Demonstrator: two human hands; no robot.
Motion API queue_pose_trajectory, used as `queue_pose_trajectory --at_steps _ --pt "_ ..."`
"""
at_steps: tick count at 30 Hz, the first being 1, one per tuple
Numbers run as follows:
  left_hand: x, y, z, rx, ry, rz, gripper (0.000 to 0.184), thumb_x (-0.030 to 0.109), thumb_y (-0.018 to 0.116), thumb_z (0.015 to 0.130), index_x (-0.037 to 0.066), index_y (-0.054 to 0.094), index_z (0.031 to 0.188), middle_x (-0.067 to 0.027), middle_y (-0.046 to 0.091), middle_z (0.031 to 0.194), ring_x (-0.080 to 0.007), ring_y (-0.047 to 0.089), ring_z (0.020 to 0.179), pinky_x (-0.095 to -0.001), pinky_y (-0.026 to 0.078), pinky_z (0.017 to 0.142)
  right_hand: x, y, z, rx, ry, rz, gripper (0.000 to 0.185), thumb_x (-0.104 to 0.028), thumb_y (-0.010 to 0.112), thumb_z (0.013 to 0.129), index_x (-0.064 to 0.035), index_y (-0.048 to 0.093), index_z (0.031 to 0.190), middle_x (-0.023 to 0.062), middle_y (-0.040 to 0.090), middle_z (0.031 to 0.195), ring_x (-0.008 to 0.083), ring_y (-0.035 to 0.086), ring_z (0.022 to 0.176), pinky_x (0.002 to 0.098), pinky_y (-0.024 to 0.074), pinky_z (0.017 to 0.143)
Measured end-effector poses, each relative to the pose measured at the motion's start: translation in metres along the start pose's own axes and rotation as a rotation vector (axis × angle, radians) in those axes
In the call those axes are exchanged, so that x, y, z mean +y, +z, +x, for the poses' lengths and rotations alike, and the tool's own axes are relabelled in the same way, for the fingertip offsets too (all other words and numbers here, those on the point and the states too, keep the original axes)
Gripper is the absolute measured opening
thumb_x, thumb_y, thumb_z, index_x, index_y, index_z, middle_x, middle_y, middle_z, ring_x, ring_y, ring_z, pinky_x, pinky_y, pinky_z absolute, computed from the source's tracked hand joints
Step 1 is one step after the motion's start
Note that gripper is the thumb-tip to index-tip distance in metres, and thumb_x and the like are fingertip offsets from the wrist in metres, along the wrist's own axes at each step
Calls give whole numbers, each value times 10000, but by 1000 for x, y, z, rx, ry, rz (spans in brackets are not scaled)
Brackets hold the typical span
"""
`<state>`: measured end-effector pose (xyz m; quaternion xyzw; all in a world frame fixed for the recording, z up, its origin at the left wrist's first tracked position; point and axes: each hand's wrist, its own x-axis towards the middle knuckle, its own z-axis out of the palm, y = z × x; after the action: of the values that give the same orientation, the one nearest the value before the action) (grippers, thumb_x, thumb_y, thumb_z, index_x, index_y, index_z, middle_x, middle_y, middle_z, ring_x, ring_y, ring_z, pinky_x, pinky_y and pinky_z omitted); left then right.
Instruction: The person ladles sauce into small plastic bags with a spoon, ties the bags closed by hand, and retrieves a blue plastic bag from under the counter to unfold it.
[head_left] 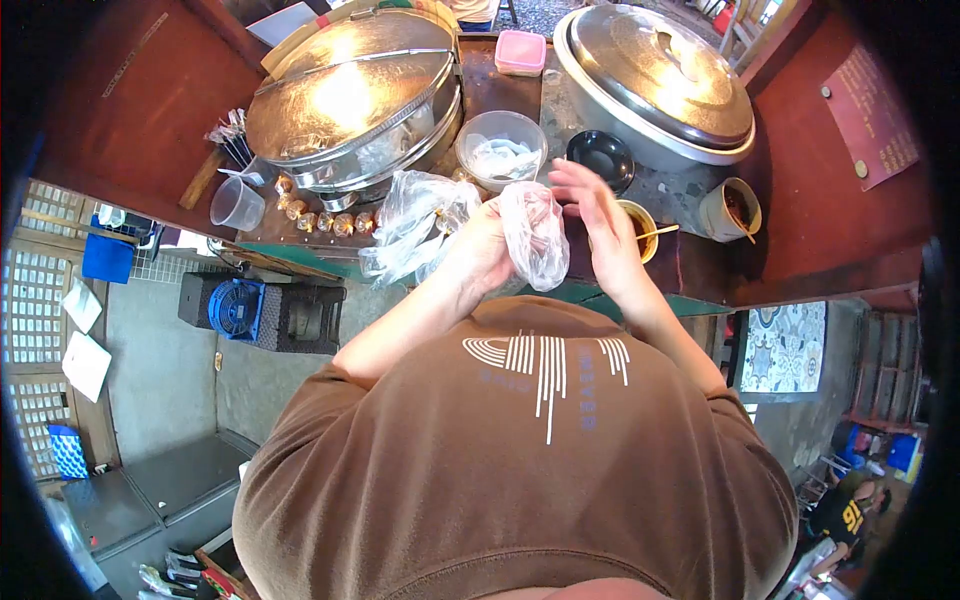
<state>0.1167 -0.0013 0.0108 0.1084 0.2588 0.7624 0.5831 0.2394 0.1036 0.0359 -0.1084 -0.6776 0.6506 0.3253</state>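
A clear plastic bag (535, 240) hangs in front of my chest. My left hand (483, 245) is closed on it, with the fingers partly hidden by the crumpled film. To its right, my right hand (592, 207) is raised with fingers apart and slightly blurred, close beside the bag; I see nothing held in it. More loose clear plastic bags (425, 215) lie on the counter left of my left hand. Beyond my hands stands a clear round tub (502, 150) with white plastic inside. A cup of brown sauce (643, 230) with a stick sits just right of my right hand.
A large lidded metal steamer (355, 100) stands back left, a big lidded pot (655, 85) back right. Small tied sauce bags (340, 224), a plastic cup (237, 205), a black bowl (600, 160), a pink-lidded box (520, 52) and another sauce container (730, 210) crowd the counter.
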Motion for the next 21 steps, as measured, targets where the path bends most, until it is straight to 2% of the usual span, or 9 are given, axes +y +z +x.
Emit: queue_pose_trajectory --at_steps 2,4,7,10,11,14,16,21 --pt "-3 -1 2 28 59 23 152 83 604 872 23 627 1009 -86 657 916 -181 639 814 -316 538 732 -27 -4 -4 17 -326 -528 285 -226 604 859 -48 572 1079 123 565 1022 257 538 954 346 423 815" --pt "-4 -2 4 68 118 34 154 79 594 877 21 620 1017 -87 653 924 -185 635 834 -323 536 743 -37 -5 -5 -180 -516 -717 278 -219 654 811 -56 579 1023 129 575 991 296 537 942 379 417 805" --pt "-2 4 5 128 130 35 185 97 585 884 17 602 1050 -100 643 959 -190 630 869 -331 534 765 -41 17 -13 -325 -429 -797 322 -266 702 771 -80 590 1009 95 595 977 266 555 955 392 398 834" --pt "3 7 3 32 99 24 225 152 569 900 16 587 1078 -109 632 993 -198 626 888 -334 533 781 -38 18 -17 -409 -409 -777 302 -251 697 773 -82 590 999 89 602 998 268 558 946 388 400 835" --pt "1 8 5 87 92 39 265 219 553 913 13 585 1077 -114 629 995 -205 628 882 -336 537 780 -38 17 -18 -430 -411 -766 291 -241 694 776 -81 590 995 89 604 1004 273 558 940 388 402 833" --pt "2 2 7 52 12 32 277 246 552 915 17 588 1067 -109 630 990 -205 629 889 -335 540 774 -35 8 -14 -158 -490 -734 264 -200 680 782 -77 592 998 91 608 1014 291 550 934 393 408 830" --pt "1 1 7 -12 -6 -11 275 218 533 926 12 585 1101 -107 631 1031 -198 627 919 -334 542 782 -37 3 -8 -22 -449 -775 204 -160 637 812 -66 615 992 83 611 1005 295 536 924 397 408 825" --pt "-3 1 2 -106 12 81 320 164 551 907 -1 563 1180 -109 616 1122 -190 606 1012 -330 518 862 -28 6 -7 -210 -347 -1012 304 -308 623 827 -45 628 978 74 613 1020 262 505 985 397 359 837"
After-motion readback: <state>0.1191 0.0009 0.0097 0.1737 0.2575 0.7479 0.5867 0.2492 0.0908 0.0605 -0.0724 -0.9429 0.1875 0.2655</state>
